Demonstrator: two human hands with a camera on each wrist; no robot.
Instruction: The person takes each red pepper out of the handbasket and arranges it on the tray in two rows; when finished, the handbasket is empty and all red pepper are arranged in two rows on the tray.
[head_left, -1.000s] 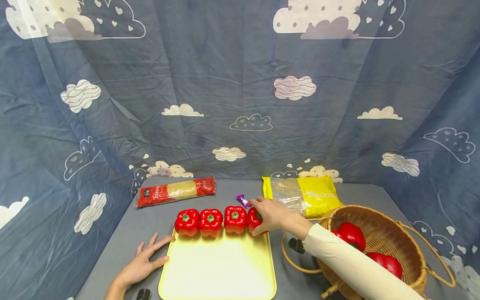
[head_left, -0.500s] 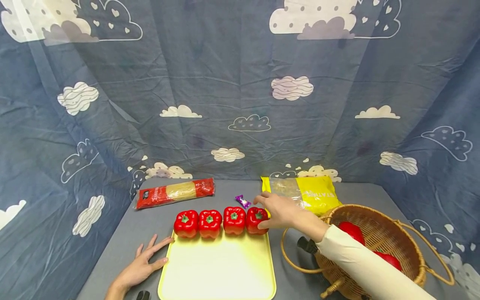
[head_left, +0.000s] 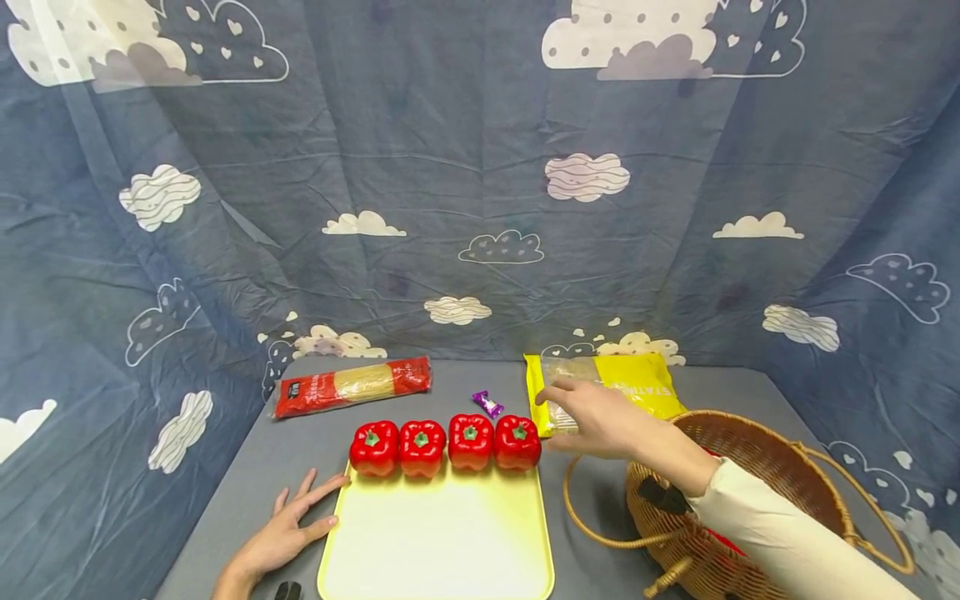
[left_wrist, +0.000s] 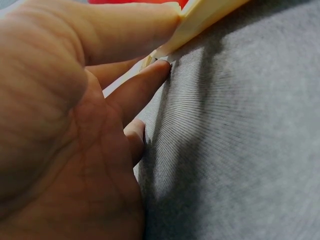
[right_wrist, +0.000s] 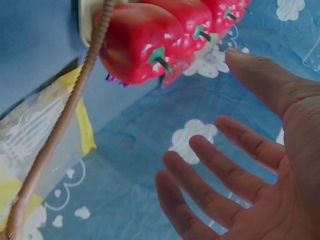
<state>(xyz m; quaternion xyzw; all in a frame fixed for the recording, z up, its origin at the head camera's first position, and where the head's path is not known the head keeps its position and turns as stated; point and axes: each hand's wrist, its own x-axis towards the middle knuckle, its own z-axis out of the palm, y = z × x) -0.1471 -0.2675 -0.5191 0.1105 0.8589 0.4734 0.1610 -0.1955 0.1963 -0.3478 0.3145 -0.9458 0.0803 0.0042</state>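
Left hand [head_left: 281, 529], fingers apart, should brace the pale-yellow, rectangular, plastic-looking tray [head_left: 442, 537] at its left edge while the empty right hand [head_left: 596, 419], fingers spread, avoids nudging the four glossy red blocky peppers [head_left: 470, 447] along its far edge.

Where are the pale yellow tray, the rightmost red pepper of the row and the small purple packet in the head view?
Pale yellow tray [head_left: 438, 533]: head view, bare middle of its surface.
Rightmost red pepper [head_left: 517, 451]: head view, front side below the stem.
Small purple packet [head_left: 488, 405]: head view, middle of its wrapper.
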